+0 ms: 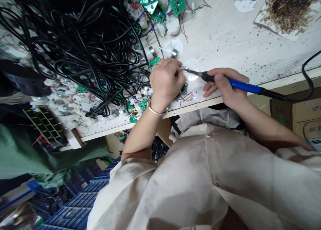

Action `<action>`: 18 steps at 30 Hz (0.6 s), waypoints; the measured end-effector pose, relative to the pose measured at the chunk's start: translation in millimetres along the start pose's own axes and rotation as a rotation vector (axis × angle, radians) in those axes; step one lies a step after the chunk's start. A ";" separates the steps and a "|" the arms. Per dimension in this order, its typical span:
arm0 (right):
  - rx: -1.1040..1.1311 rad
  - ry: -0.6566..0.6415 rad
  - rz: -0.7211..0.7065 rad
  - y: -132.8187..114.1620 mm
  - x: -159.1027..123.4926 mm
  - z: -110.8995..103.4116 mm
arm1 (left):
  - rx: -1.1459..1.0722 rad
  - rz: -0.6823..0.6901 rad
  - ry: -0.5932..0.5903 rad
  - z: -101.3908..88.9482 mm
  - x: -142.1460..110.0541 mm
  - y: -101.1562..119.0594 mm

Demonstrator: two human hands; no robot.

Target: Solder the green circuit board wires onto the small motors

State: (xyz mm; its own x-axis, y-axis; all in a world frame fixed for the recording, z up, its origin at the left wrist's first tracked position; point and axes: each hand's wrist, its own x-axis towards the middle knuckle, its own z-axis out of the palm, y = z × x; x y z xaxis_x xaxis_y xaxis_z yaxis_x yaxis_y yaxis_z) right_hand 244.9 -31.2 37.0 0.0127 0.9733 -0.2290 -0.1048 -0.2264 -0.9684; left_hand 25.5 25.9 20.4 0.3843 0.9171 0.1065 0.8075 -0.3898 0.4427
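My right hand [229, 84] grips a soldering iron [244, 86] with a blue handle and a black front grip. Its metal tip points left, close to the fingers of my left hand [167, 78]. Those fingers are pinched together, and thin wire ends [182, 69] stick out from them toward the tip. Whether tip and wire touch is too small to tell. Beneath the iron lies a white disc [192, 68] on the workbench [225, 46]. A green circuit board [184, 89] with red wires is partly hidden below my left hand.
A large tangle of black cables [87, 46] covers the bench's left side, among white motor parts and green boards [177, 2]. Brown granules [291, 9] lie on a white sheet at far right. The iron's cord [304, 73] loops right, above cardboard boxes [307, 113].
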 end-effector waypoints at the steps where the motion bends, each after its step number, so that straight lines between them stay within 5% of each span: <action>1: 0.004 -0.003 0.006 0.5 0.8 -0.7 | -0.001 0.000 0.010 0.3 0.1 0.2; 13: -0.031 0.106 -0.255 11.4 -9.1 -5.5 | -0.032 -0.063 0.018 1.7 1.0 2.2; 18: -0.489 -0.140 -0.562 15.3 6.8 0.7 | -0.114 -0.051 0.045 -3.9 2.0 5.5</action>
State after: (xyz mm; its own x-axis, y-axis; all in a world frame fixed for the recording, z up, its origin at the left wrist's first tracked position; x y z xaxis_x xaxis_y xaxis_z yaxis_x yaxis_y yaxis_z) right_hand 242.7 -28.0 20.7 -0.1959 0.9352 0.2951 0.3332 0.3465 -0.8769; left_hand 28.9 25.9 26.5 0.3212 0.9394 0.1203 0.7684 -0.3327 0.5466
